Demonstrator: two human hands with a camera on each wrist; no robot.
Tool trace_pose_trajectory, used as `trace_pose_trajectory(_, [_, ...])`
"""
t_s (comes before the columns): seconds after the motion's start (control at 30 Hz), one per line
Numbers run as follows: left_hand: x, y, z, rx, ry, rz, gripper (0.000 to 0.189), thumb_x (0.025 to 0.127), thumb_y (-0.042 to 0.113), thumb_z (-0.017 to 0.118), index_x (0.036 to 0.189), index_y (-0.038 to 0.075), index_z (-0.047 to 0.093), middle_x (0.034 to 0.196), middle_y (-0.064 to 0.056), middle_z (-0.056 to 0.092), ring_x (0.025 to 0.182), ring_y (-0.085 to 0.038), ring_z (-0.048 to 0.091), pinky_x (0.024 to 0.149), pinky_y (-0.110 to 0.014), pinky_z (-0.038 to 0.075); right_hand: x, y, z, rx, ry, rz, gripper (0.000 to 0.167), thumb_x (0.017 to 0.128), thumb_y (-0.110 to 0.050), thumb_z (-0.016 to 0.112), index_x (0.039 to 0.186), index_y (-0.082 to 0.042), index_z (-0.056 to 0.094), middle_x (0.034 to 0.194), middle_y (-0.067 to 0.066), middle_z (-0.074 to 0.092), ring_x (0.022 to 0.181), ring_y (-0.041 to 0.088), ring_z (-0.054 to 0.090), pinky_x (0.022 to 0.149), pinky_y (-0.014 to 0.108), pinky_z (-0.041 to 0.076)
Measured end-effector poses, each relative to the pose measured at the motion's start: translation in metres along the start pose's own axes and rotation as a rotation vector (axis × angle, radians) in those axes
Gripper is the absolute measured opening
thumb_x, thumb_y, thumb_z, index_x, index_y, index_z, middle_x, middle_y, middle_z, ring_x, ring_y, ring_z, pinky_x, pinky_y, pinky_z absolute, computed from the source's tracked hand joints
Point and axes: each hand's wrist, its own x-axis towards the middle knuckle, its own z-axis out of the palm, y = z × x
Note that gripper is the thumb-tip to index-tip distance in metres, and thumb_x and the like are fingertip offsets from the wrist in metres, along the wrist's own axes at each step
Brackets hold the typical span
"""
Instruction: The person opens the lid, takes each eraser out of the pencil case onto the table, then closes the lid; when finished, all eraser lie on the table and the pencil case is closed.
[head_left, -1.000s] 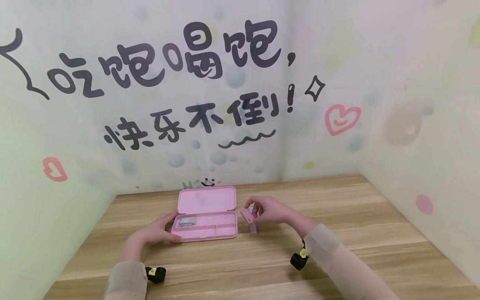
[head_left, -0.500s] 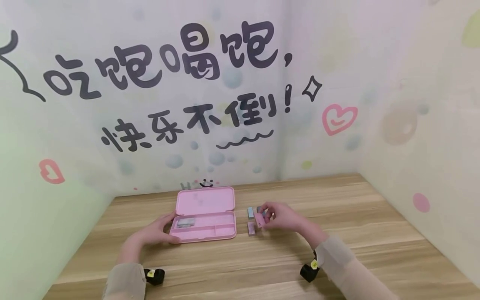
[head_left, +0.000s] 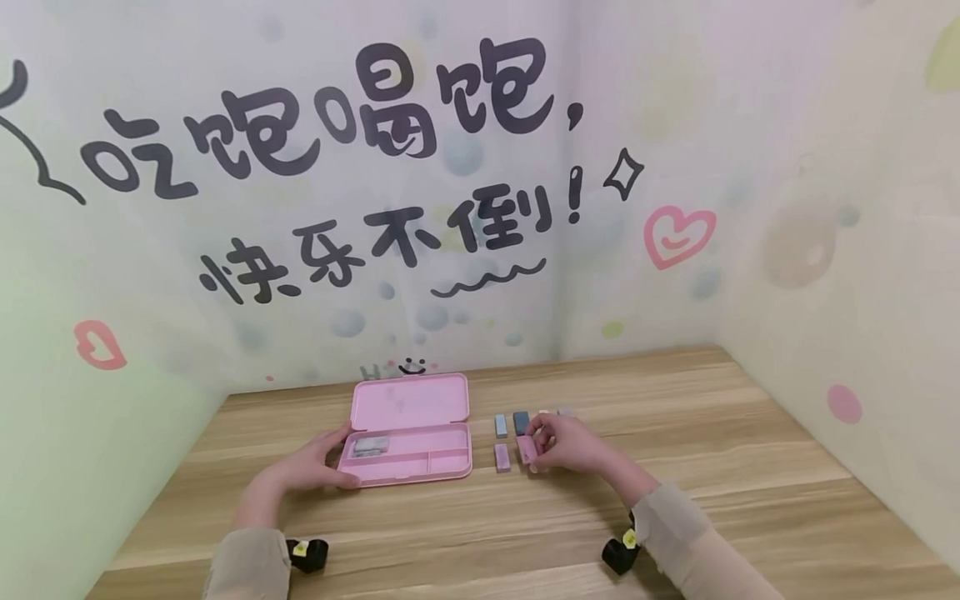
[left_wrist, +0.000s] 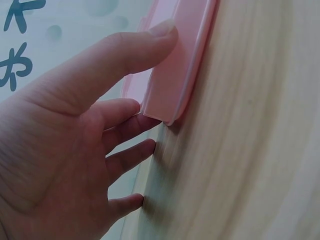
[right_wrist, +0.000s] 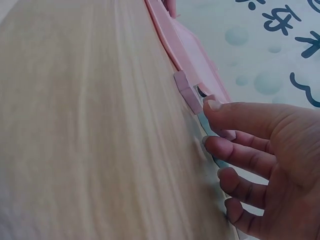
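Note:
An opened pink pencil case (head_left: 411, 478) lies on the wooden table, its lid (head_left: 411, 400) tipped back toward the wall. My left hand (head_left: 309, 463) holds its left end, with the thumb on the near side and the index finger at the end wall. To the right of the case, my right hand (head_left: 566, 443) pinches a small pink eraser-like block (head_left: 528, 450) between thumb and fingers, low over the table. Beside it lie a mauve block (head_left: 502, 457), a light blue block (head_left: 500, 426) and a dark blue block (head_left: 521, 422).
A greyish block-like item (head_left: 371, 446) lies in the case's left compartment. Behind the right hand, a pale block (head_left: 543, 412) and a grey block (head_left: 565, 412) show partly. A printed wall hanging (head_left: 480, 250) stands at the table's back edge.
My right hand has moved rightward with the pink block, then lowered it to the right of the mauve block. More blocks behind now show. The left hand stays on the case.

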Motion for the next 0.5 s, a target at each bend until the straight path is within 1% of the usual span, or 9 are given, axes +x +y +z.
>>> trace_pose_trajectory(0.3, [0.0001, -0.0024, 0.0006, 0.014, 0.007, 0.003, 0.108, 0.075, 0.041, 0.081, 0.154, 0.002, 0.019, 0.153, -0.031, 0.018, 0.138, -0.052, 0.016, 0.105, -0.069, 0.02, -0.0019, 0.002, 0.0013, -0.015, 0.009, -0.013, 0.038, 0.074, -0.012, 0.083, 0.102, -0.009, 0.059, 0.076, -0.001, 0.059, 0.068, 0.014, 0.054, 0.06, 0.028, 0.046])
trace_pose_trajectory(0.5, [0.0005, -0.0025, 0.0011, 0.016, 0.008, 0.007, 0.109, 0.074, 0.041, 0.082, 0.153, 0.001, 0.019, 0.153, -0.031, 0.018, 0.138, -0.052, 0.016, 0.104, -0.069, 0.02, -0.0031, 0.0024, 0.0036, -0.028, 0.014, -0.017, 0.037, 0.073, -0.014, 0.084, 0.101, -0.01, 0.06, 0.073, -0.001, 0.056, 0.066, 0.013, 0.051, 0.06, 0.027, 0.044])
